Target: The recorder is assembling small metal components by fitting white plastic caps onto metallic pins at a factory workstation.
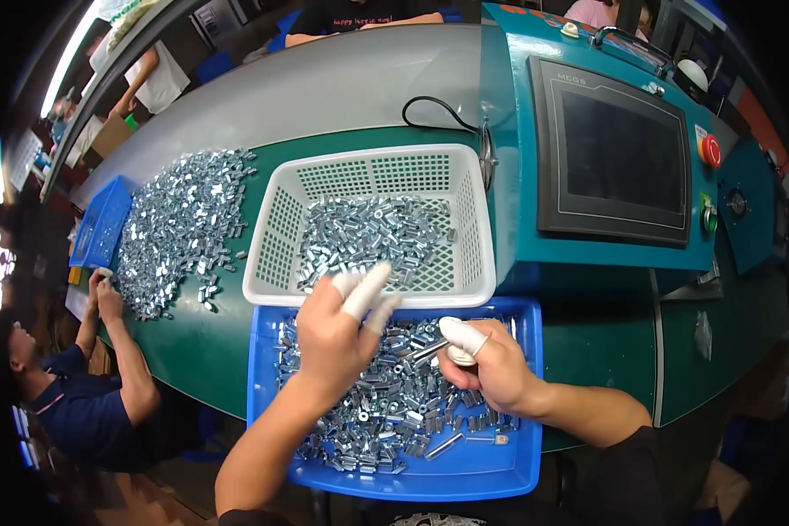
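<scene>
And here it is, a slim metal rod (430,351), pinched between thumb and fingers of the right hand (491,359), closed firmly around it, just above the tray! Over to the left hand (346,316): blurred, fingers parted and half-stretched, thumb apart, nothing visible between them, hanging by the near rim of the white basket (280,219). White finger covers show on both hands. Underneath, the blue tray (529,421) is strewn with small metal pieces (368,421), and just beyond sits that basket, holding a bright pile (373,232) of its own. Further left, a big heap of metal parts (184,228) spreads across the green counter (215,377), a blue bin (103,223) beside it and a co-worker (74,394) reaching in. To the right stands the teal machine (510,175), dark screen (622,162), red button (710,151)!
</scene>
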Demonstrator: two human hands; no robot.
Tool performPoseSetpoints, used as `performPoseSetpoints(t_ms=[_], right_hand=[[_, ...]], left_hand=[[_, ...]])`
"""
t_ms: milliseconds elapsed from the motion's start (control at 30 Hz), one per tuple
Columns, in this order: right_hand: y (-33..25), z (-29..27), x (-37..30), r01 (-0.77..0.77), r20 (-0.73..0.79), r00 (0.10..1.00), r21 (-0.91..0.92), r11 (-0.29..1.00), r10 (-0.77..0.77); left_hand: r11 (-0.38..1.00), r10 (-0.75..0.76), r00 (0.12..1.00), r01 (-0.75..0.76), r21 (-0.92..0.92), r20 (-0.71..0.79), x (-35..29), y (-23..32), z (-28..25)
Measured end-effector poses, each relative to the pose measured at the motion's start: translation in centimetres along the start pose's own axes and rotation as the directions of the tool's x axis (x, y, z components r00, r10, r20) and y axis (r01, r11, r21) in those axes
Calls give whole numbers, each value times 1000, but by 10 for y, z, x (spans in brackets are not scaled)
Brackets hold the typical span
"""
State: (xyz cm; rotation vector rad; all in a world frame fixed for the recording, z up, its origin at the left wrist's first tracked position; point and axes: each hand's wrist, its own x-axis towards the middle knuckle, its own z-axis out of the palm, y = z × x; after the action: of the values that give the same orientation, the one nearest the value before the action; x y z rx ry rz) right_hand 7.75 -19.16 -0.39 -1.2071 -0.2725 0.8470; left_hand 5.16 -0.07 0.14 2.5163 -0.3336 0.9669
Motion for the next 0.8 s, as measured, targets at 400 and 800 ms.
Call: performPoseSetpoints(t_ms=[400, 800], right_hand=[[-5, 5, 0, 13, -106, 994, -3, 1000, -13], [-7, 4, 1, -8, -66, 998, 17, 1000, 9]], left_hand=[[982, -180, 891, 134, 136, 416, -42, 29, 4], [975, -208, 824, 217, 47, 527, -35, 31, 7]])
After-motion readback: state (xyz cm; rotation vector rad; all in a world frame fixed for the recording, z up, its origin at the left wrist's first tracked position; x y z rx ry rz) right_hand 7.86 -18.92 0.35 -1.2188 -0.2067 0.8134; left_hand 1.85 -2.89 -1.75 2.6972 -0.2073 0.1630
